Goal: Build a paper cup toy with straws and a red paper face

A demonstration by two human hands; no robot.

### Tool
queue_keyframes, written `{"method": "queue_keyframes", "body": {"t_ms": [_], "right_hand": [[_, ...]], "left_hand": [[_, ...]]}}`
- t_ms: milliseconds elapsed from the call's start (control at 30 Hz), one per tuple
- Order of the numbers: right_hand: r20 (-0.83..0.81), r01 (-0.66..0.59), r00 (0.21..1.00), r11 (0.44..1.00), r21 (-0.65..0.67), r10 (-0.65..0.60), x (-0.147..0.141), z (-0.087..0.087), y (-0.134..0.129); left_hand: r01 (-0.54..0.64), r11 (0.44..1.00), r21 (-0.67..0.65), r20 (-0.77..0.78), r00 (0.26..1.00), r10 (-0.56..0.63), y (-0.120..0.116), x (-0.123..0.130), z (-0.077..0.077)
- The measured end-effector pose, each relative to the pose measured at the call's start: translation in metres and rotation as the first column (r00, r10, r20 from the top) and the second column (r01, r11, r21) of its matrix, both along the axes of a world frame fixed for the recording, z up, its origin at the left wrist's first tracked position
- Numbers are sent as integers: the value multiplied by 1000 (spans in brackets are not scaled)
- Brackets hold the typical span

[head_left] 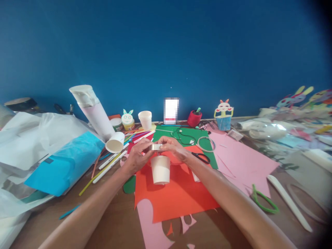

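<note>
My left hand (137, 156) and my right hand (172, 147) meet above the middle of the table. Their fingers are closed on a small pale roll, seen edge-on, that looks like tape (156, 147). Just below it is a white paper cup (160, 170), over an orange-red paper sheet (178, 193); whether my fingers touch the cup I cannot tell. Black-handled scissors (202, 158) lie beside my right wrist, partly hidden by it.
A white cup (114, 142) lies tipped at left, near marker pens (110, 166) and a blue package (66, 166). Green paper (186, 135) and pink paper (241, 159) spread behind and right. A blue bunny basket (223, 121) and phone-like screen (171, 110) stand by the wall.
</note>
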State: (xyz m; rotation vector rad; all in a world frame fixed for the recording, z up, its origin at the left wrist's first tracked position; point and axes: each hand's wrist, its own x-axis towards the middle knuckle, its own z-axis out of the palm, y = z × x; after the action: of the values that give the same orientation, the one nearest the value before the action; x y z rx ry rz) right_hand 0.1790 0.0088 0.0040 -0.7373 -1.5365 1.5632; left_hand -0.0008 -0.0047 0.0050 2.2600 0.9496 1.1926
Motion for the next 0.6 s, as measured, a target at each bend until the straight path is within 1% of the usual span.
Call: {"method": "queue_keyframes", "body": {"t_ms": [100, 267, 433, 600], "right_hand": [[-46, -12, 999, 1000, -12, 12, 0, -1, 0], [-99, -38, 994, 999, -7, 38, 1, -3, 0], [-97, -46, 994, 999, -15, 44, 2, -4, 1], [-83, -38, 996, 999, -7, 37, 3, -6, 2]], "left_hand": [[2, 999, -37, 39, 999, -1, 0, 1, 0], [55, 990, -131, 126, 991, -39, 3, 1, -3], [67, 981, -181, 154, 987, -39, 7, -2, -8], [88, 978, -190, 198, 979, -49, 8, -4, -13]]}}
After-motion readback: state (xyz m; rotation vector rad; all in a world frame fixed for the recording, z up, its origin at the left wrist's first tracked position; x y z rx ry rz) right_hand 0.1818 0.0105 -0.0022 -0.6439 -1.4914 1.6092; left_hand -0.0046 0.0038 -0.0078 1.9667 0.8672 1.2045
